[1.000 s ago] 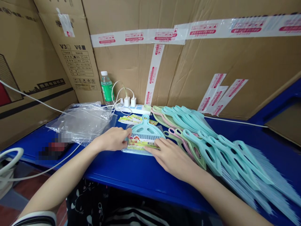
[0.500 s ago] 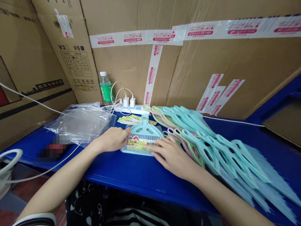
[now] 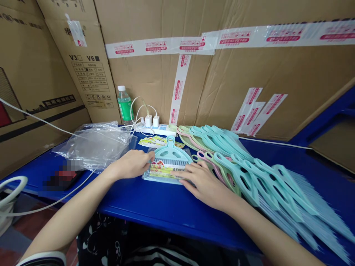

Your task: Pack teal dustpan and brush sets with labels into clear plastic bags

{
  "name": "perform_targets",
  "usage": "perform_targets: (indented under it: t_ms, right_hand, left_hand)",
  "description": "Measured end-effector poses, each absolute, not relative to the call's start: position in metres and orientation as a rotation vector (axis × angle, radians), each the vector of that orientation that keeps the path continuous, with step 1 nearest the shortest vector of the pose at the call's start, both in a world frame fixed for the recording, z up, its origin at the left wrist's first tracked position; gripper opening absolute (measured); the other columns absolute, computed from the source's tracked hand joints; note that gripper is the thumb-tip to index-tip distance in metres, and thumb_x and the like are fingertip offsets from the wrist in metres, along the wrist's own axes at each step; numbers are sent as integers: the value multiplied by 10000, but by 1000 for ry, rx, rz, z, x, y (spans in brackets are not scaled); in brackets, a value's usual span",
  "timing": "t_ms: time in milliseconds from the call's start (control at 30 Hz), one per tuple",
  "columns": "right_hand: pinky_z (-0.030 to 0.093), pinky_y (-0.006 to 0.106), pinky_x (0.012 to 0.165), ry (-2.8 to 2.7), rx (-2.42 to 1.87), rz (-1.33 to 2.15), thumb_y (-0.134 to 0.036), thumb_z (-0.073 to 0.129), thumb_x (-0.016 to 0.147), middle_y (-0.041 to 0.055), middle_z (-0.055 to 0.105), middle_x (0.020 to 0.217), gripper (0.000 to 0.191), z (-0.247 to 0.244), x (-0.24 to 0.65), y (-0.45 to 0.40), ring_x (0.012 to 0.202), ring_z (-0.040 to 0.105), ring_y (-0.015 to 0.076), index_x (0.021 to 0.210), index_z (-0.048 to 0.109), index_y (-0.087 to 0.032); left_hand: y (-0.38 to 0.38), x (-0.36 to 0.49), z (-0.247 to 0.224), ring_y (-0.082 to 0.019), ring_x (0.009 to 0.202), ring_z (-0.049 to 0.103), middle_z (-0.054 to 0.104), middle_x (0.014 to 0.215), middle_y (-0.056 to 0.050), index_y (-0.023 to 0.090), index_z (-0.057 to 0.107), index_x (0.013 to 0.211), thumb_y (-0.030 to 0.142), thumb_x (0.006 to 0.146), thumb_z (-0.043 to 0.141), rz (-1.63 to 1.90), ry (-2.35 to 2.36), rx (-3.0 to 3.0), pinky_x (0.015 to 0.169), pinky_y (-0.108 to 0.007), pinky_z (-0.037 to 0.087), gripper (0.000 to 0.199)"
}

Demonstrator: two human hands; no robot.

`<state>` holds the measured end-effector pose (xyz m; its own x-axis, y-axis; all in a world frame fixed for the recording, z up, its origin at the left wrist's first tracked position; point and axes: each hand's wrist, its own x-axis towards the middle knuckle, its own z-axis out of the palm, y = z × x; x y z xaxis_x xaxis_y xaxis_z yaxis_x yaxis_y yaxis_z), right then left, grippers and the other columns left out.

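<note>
Left hand: the left hand [image 3: 134, 163] had its fingers curled at the left edge of the teal set; whether they pinched it could not be told.
Right hand: the right hand [image 3: 201, 179] lay open, palm down, with its fingertips on the right part of the printed card [image 3: 162, 169].
Teal set: the teal dustpan and brush [image 3: 170, 152] lay flat on the worktop [image 3: 155, 203] between the hands, handle pointing to the far side, with clear film [image 3: 187, 151] showing about its edges.
Card: it lay across the set below the bristles, printed with red mushrooms on green and yellow.
Spare cards: more printed cards [image 3: 151, 141] lay overlapping just beyond the set.
Right side: a row of teal, pink and green dustpans [image 3: 210, 136] lay at the far side, overlapping; nearer lay handled brushes [image 3: 266, 184], mostly teal, their bristles toward the near right.
Left side: clear plastic bags [image 3: 94, 144] lay in a pile, with a blurred dark and red item [image 3: 62, 180] nearer.
Far side: a bottle [image 3: 125, 105] with a green label stood upright near a white power strip [image 3: 159, 129] holding two white plugs [image 3: 152, 121].
Backdrop: taped cardboard [image 3: 155, 81] stood behind the worktop.
</note>
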<state>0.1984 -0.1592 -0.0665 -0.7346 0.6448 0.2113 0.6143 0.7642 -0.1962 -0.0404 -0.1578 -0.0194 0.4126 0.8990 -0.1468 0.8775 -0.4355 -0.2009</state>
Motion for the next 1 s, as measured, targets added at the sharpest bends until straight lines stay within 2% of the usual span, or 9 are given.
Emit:
perform_targets:
  t_ms: [267, 467, 667, 800, 1000]
  right_hand:
    - [371, 375, 793, -2693, -994, 149, -165, 494, 930, 33, 633, 837, 337, -68, 198, -159, 848, 573, 202, 1197, 648, -303]
    - [366, 392, 816, -2716, -1026, 177, -164, 486, 933, 40, 627, 845, 339, -66, 197, -159, 869, 567, 213, 1211, 641, -280]
    - [367, 395, 810, -2702, -995, 142, -165, 473, 932, 47, 637, 855, 341, -68, 197, -159, 855, 567, 213, 1197, 650, -286]
    - [363, 397, 810, -2709, -1009, 118, -158, 473, 931, 42, 636, 845, 346, -67, 197, -158, 839, 567, 211, 1199, 649, -289]
    - [360, 383, 799, -2698, -1021, 134, -153, 479, 930, 26, 628, 792, 336, -66, 198, -158, 813, 572, 204, 1170, 667, -294]
  left_hand:
    - [-159, -36, -22, -213, 696, 667, 695, 734, -61, 164, 603, 1067, 162, 892, 411, 236, -1480, -2590, 589, -274, 445, 259]
    - [-162, -27, -31, -182, 858, 681, 727, 979, -28, 247, 654, 1123, 84, 864, 465, -5, -1033, -3014, 666, -253, 464, 359]
    - [-162, -27, -36, -180, 819, 683, 729, 968, -43, 246, 623, 1216, 49, 829, 450, -32, -1037, -2996, 659, -260, 473, 467]
    - [-161, -29, -38, -176, 852, 682, 727, 1017, -43, 255, 627, 1208, 64, 838, 441, -64, -1067, -3014, 683, -259, 484, 456]
    - [-161, -28, -37, -166, 858, 680, 735, 978, -45, 255, 657, 1155, 60, 810, 450, -17, -1155, -2996, 715, -251, 494, 447]
